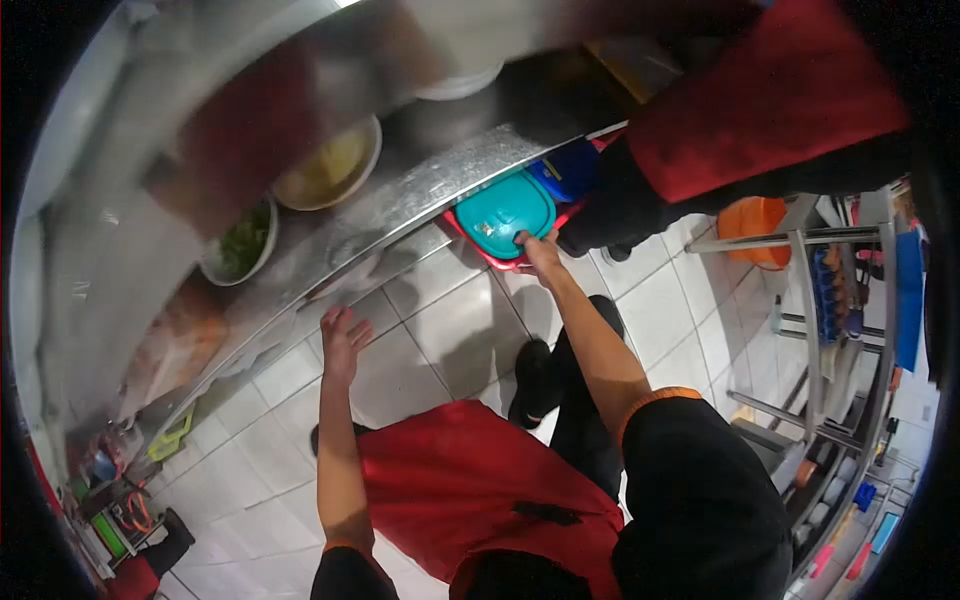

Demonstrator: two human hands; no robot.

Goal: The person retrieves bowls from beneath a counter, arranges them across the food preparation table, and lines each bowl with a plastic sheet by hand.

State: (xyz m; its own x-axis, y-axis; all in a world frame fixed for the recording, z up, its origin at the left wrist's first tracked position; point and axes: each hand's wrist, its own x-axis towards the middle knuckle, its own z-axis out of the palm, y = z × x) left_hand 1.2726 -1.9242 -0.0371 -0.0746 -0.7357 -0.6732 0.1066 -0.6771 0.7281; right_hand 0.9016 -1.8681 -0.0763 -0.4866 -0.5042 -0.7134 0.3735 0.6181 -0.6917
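Observation:
My right hand (543, 257) reaches to a red bin (460, 233) under the counter's front edge. Its thumb lies over a teal plastic lid (505, 212) in the bin; the fingers curl at the red rim and are partly hidden. Beside the teal lid, also partly under the counter, is a blue container (567, 172). My left hand (345, 342) is held in the air near the counter's edge, fingers apart, with nothing in it.
On the metal counter (470, 160) stand a bowl of greens (240, 245) and a bowl of yellowish food (335, 165). Another person in a red apron (770, 100) stands close at right. A metal rack (805, 320) and orange bucket (755, 232) are farther right, on the tiled floor (440, 340).

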